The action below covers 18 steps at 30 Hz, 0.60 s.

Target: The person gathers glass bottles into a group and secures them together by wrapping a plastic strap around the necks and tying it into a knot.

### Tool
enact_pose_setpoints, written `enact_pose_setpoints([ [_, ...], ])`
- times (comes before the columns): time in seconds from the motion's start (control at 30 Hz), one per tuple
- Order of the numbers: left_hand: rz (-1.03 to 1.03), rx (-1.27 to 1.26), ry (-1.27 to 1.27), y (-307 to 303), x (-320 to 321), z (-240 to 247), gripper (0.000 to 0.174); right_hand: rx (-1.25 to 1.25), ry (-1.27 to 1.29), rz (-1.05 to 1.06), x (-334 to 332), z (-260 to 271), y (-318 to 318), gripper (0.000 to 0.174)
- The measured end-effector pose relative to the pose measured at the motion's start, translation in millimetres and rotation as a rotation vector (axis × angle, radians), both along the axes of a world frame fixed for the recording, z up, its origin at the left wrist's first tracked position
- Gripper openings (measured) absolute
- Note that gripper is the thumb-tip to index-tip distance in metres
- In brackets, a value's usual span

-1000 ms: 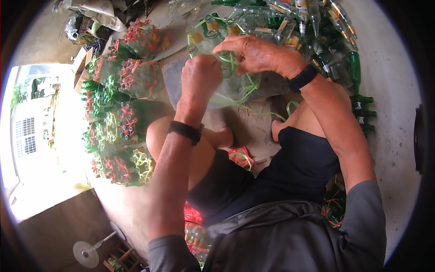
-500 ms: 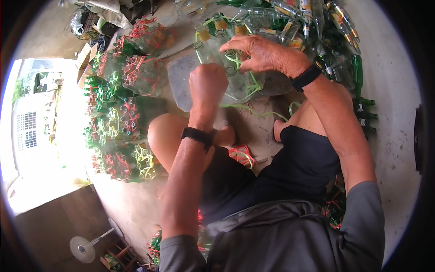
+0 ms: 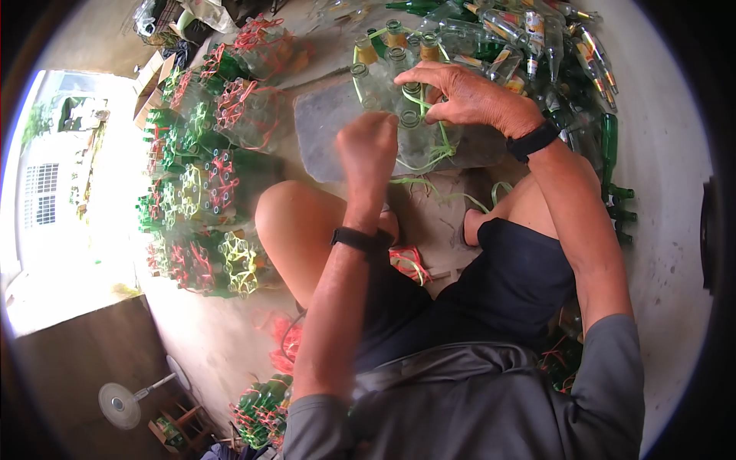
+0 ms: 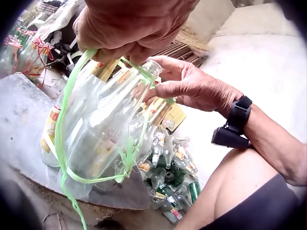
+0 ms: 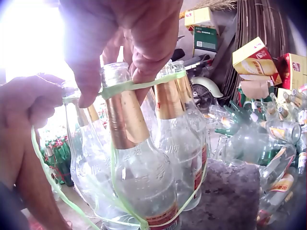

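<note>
Clear glass bottles (image 3: pixel 414 142) stand bundled upright on a grey slab (image 3: pixel 318 126), some with gold foil on their necks. A green plastic strap (image 5: pixel 136 87) runs round the necks, and more of it loops lower down. My left hand (image 3: pixel 368 146) is fisted at the bundle's near left side, gripping the strap, whose tail (image 4: pixel 62 134) hangs below it in the left wrist view. Across the bundle, my right hand (image 3: pixel 475 98) curls thumb and fingers round a bottle neck (image 5: pixel 115 74), the thumb right at the strap. The right palm hides part of the other necks.
Loose clear and green bottles (image 3: pixel 506 38) lie heaped at the back right. Bundles tied with red and green strap (image 3: pixel 222 176) stand along the left. A red strap coil (image 3: pixel 410 264) lies between the feet. Cartons (image 5: pixel 256 62) and a fan (image 3: pixel 120 405) stand farther off.
The head view has shifted, so the bundle appears farther right. My left fist has drawn slightly nearer the body, away from the necks. My right hand keeps its place at the necks.
</note>
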<state>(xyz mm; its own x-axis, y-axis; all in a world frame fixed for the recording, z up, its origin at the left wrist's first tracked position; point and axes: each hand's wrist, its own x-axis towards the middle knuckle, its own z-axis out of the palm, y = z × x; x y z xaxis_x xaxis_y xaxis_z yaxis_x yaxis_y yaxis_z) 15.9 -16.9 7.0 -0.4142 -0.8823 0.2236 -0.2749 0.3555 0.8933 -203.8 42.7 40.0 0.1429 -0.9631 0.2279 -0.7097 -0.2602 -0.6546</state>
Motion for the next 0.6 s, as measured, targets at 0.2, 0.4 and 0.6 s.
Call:
enact_pose_setpoints([
  [0.2,-0.004,0.089,0.126,8.0,4.0,-2.8,0.015,0.035,-0.043,-0.023,1.2,2.1,0.6,0.070],
  [0.4,0.030,0.120,0.206,23.1,6.6,-0.1,0.015,0.094,-0.083,-0.038,5.1,10.2,3.8,0.072],
  [0.6,0.073,0.180,0.225,34.4,4.6,5.5,0.016,0.064,-0.051,-0.040,4.4,7.5,3.1,0.073],
])
